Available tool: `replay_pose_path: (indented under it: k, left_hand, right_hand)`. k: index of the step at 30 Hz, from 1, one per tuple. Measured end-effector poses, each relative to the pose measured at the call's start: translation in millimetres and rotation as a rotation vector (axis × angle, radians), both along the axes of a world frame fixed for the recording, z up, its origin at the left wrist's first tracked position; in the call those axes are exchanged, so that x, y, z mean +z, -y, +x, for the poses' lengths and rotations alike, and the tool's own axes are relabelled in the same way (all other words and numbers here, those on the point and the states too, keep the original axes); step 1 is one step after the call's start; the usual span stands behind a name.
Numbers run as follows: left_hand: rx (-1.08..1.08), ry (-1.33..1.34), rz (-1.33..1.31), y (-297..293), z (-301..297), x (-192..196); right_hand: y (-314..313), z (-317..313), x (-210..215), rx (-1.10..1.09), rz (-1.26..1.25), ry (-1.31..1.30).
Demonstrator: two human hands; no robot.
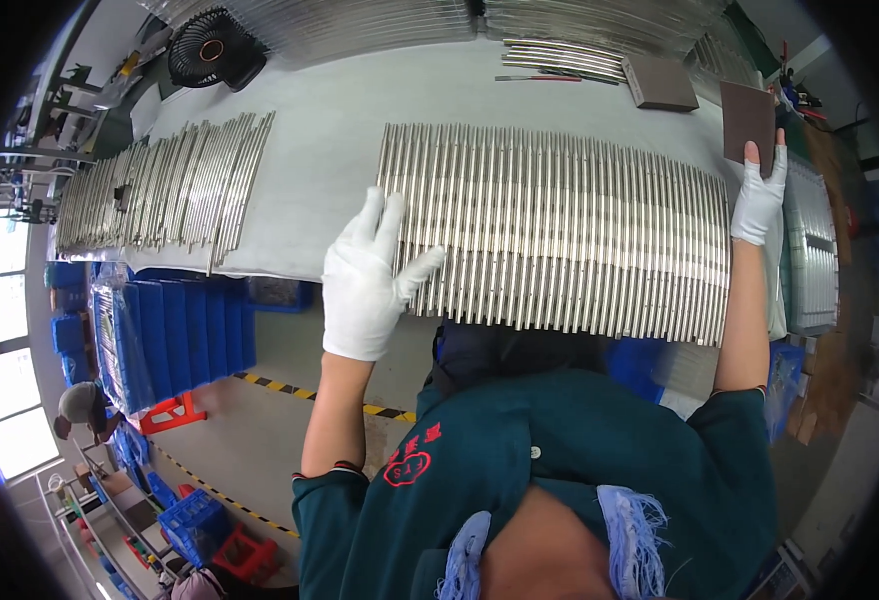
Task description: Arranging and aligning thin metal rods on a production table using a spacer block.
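Note:
A wide row of slim silvery metal rods (560, 235) lies side by side on the pale table in front of me. Over the left end of this row is my left hand (365, 280), in a white glove, fingers spread and thumb resting on the rods; it holds nothing. Beyond the row's right end, my right hand (760, 200) wears a white glove that leaves some fingertips bare. It grips a brown rectangular pad (749, 122), like a sheet of abrasive, by its near edge. Part of that grip is hidden behind the pad.
More metal rods (170, 185) lie in a looser row at the left. A black fan (215, 50), a brown block (662, 83) and several loose rods (560, 57) are at the far side. Blue bins (185, 330) stand below left. Another person (85, 408) is at far lower left.

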State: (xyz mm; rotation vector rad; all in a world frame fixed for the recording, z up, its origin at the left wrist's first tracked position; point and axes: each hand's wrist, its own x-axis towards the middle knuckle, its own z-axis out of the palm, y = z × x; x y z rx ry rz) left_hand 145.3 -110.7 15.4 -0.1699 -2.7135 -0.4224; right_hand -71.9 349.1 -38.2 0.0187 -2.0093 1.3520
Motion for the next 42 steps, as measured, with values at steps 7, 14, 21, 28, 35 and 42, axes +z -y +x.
replay_pose_path:
  k: [7, 14, 21, 28, 35, 42]
  left_hand:
    - [0.305, 0.07, -0.052, -4.5, -4.9, -19.8]
    - [0.476, 0.186, -0.032, -22.1, -5.7, -14.2]
    - [0.165, 0.085, -0.074, 13.0, 7.2, -13.4]
    - [-0.089, 0.195, -0.104, 34.8, 33.0, -19.2]
    - [-0.076, 0.117, -0.033, 34.7, 30.5, -34.5]
    - [-0.112, 0.178, -0.02, 27.5, 33.9, -25.1]
  right_hand:
    - [0.8, 1.4, -0.3, -0.002, 0.041, 0.027]
    - [-2.7, -3.2, -3.0, 0.002, 0.012, 0.034]
    - [-5.2, -0.3, 0.2, -0.026, 0.061, 0.071]
    - [-5.7, -0.7, 2.2, -0.025, 0.051, 0.125]
    - [-6.1, -0.5, 3.6, -0.046, 0.093, 0.129]
    - [-6.9, -0.5, 2.4, -0.061, 0.117, 0.14]
